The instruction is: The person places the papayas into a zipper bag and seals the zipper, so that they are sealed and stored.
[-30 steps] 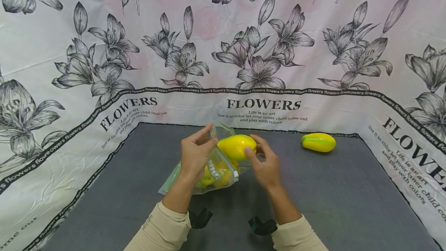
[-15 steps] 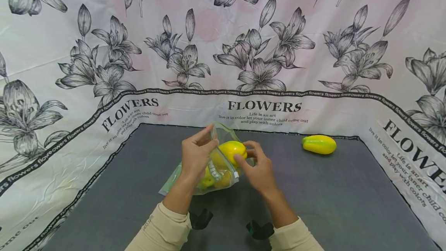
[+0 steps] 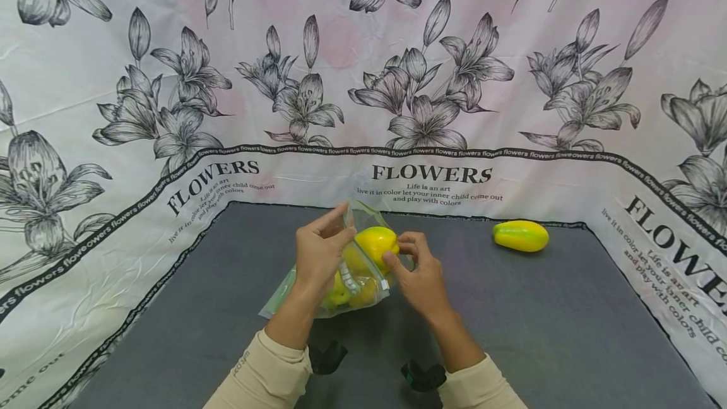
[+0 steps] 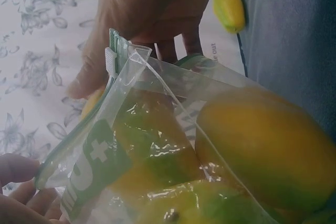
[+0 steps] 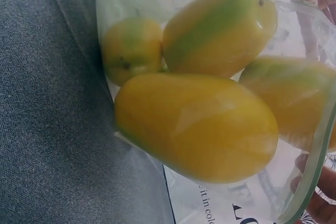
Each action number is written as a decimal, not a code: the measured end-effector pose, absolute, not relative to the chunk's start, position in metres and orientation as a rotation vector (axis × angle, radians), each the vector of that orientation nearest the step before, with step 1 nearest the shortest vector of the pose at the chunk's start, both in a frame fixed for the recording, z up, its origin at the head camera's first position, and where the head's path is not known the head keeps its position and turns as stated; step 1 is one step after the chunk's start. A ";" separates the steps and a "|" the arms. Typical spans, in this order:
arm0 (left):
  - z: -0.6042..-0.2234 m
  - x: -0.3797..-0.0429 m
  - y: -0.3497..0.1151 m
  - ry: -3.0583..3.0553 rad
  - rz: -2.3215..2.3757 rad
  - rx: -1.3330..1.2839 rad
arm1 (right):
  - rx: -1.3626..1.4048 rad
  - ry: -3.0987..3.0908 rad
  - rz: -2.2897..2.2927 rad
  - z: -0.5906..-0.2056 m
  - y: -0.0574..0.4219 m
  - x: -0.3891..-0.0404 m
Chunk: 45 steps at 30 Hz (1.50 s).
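The left hand [image 3: 319, 251] pinches the upper rim of a clear zip bag [image 3: 360, 300], also seen in the left wrist view as a zip bag [image 4: 102, 153] with a green strip and white slider. A yellow papaya [image 3: 375, 245] lies in the bag's mouth. The right hand [image 3: 421, 276] has thumb and fingertips at this papaya's right end, pinching it. Deeper in the bag are several yellow-green fruits, among them a large papaya [image 5: 194, 129] and a smaller rounded fruit [image 5: 131, 48]. The bag's film partly blurs them.
Another papaya [image 3: 520, 236] lies on the dark grey tabletop [image 3: 539, 314], back right. A white flower-printed cloth [image 3: 431, 182] stands behind and at the sides. Black wrist mounts [image 3: 425, 375] stick out near both sleeves.
The right hand has moved left and slightly down, bringing the papaya from above the rim into the bag's mouth. The left hand keeps its hold on the bag.
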<state>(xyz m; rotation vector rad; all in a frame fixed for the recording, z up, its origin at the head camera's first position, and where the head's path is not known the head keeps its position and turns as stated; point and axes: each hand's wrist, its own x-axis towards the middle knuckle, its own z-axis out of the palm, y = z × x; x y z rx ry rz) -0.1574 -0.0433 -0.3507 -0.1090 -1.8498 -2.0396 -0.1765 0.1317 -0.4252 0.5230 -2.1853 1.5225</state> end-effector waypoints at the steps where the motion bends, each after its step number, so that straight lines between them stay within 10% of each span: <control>1: -0.351 -0.158 -0.043 -1.847 -2.042 -0.109 | 0.529 -2.180 1.511 -0.426 0.132 -0.177; 45: -0.350 -0.154 -0.037 -1.807 -1.955 -0.103 | 0.833 -2.116 1.361 -0.423 0.137 -0.174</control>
